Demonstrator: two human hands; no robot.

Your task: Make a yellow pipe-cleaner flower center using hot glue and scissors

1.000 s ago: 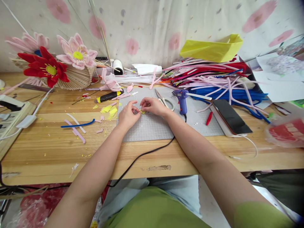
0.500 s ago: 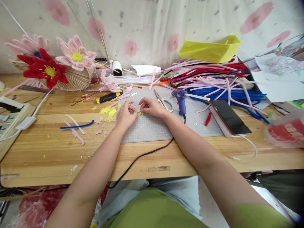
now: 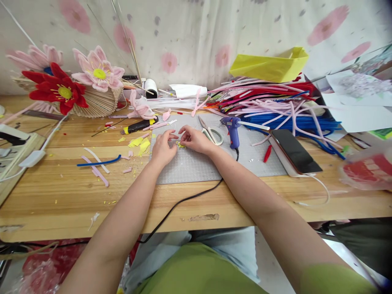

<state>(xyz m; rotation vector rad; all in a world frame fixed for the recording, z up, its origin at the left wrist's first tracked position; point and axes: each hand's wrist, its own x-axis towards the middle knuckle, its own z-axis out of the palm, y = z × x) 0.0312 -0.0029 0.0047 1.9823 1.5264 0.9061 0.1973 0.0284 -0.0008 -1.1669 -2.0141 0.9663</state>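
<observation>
On the grey cutting mat (image 3: pixel 196 169), both hands are close together over a small yellow piece (image 3: pixel 181 145). My left hand (image 3: pixel 164 148) is curled beside the piece's left side, and whether its fingertips hold anything is too small to tell. My right hand (image 3: pixel 193 139) has thumb and forefinger pinched on the yellow piece. Scissors (image 3: pixel 211 131) with pale handles lie just beyond my right hand. A purple glue gun (image 3: pixel 233 131) with a white glue stick rests on the mat to the right. Yellow scraps (image 3: pixel 143 146) lie left of my left hand.
A phone (image 3: pixel 296 151) lies at the right, with a red clip-like piece (image 3: pixel 267 154) near it. Pipe cleaners (image 3: pixel 269 102) are heaped at the back. Fuzzy flowers (image 3: pixel 65 92) stand at the back left. A black cable (image 3: pixel 183 200) crosses the front edge.
The fingers have shifted very slightly around the yellow piece. Otherwise the hands and objects stay nearly the same.
</observation>
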